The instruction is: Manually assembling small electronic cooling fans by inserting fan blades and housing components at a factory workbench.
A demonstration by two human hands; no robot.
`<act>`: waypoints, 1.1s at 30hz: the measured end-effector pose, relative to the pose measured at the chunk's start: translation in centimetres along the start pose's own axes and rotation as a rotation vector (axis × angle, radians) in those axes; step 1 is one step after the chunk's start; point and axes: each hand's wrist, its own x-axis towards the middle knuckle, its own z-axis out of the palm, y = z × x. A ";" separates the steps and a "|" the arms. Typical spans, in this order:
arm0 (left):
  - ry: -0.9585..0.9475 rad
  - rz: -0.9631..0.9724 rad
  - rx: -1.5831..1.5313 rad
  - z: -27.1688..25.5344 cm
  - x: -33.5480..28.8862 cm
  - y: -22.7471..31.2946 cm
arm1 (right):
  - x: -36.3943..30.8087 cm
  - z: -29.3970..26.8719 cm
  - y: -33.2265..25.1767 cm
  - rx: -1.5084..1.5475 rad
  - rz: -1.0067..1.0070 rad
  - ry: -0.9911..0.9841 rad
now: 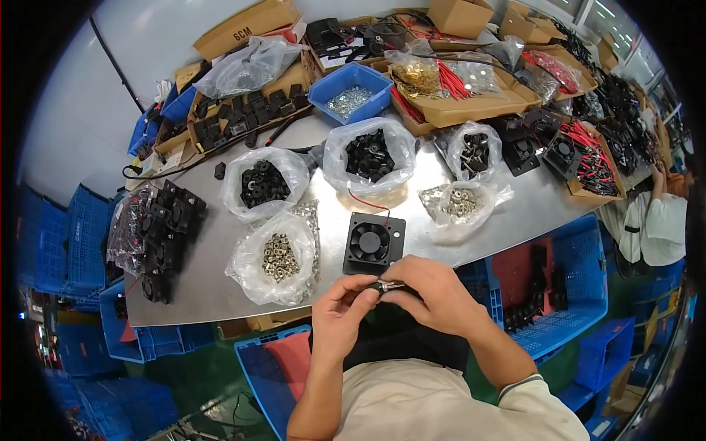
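Note:
Close to my body at the table's front edge, both hands meet on a small black part with a shiny metal shaft [383,286]. My left hand [343,314] is closed, its thumb and fingertips pinching the black end. The fingers of my right hand [435,298] are closed round the metal end, partly hiding it. Just beyond my fingers a square black fan unit [367,242] lies flat on the table, with a red wire running up from its top edge. The exact kind of the small part is too small to make out.
On the metal table [213,279] stand clear bags of metal nuts [279,259], black round parts [266,184], black pieces [370,156], dark screws [475,154] and washers [462,204]. Black fans [173,220] are stacked left. A blue bin [351,73] stands behind; a blue crate [588,272] is right.

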 end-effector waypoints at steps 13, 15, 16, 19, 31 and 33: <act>0.065 -0.051 0.056 -0.3 0.5 0.4 | 0.6 0.9 0.6 -0.053 -0.070 0.014; 0.060 -0.053 0.059 -0.3 0.5 0.3 | 0.5 0.8 0.7 -0.047 -0.094 0.037; 0.058 -0.060 0.058 -0.3 0.5 0.2 | 0.6 0.7 0.6 -0.076 -0.088 0.013; 0.037 -0.058 0.046 -0.7 0.5 -0.1 | 0.7 0.6 0.2 -0.080 -0.062 -0.003; 0.141 -0.004 -0.009 -1.9 0.4 0.5 | 4.8 -1.3 -0.2 0.058 0.071 -0.044; 0.206 -0.009 -0.044 -2.2 0.2 0.8 | 9.0 -1.9 1.2 -0.042 0.188 0.125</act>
